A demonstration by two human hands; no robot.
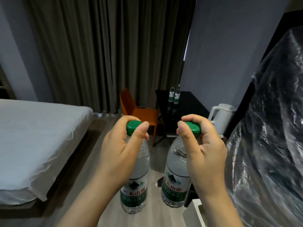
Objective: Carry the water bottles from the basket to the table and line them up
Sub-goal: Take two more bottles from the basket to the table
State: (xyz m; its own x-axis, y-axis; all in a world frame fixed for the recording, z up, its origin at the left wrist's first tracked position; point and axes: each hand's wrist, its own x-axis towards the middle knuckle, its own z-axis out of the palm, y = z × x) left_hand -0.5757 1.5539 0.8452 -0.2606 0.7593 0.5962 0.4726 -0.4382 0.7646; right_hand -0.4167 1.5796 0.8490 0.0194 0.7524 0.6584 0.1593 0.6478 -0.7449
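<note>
Left hand (pixel 118 154) gripping left bottle (pixel 136 185), right hand (pixel 203 154) gripping right bottle (pixel 176 177); I am hanging both upright for the table (pixel 190 102) at one o'clock.

A: Item one. We log the left bottle (pixel 141 164) and the right bottle (pixel 176 161): clear plastic, glossy, ribbed at the shoulder.

B: Agreed. We add the left cap (pixel 133 126) and the right cap (pixel 193 127): green plastic, smooth top, ridged side.

A: Next we list the sheet (pixel 32 136): white cloth, matt, creased. Then the curtain (pixel 82 54): grey cloth, matt, pleated.

B: We enter the table (pixel 191 104) as black and glossy; it mirrors the far bottles (pixel 176 95), also clear plastic. The chair (pixel 141 113): orange, smooth, material we cannot tell.

A: The kettle (pixel 223 115): white plastic, matt. The film (pixel 270 128): clear plastic, shiny, crinkled.

B: Last, the floor (pixel 155 215): pale wood grain, smooth, low sheen.
</note>
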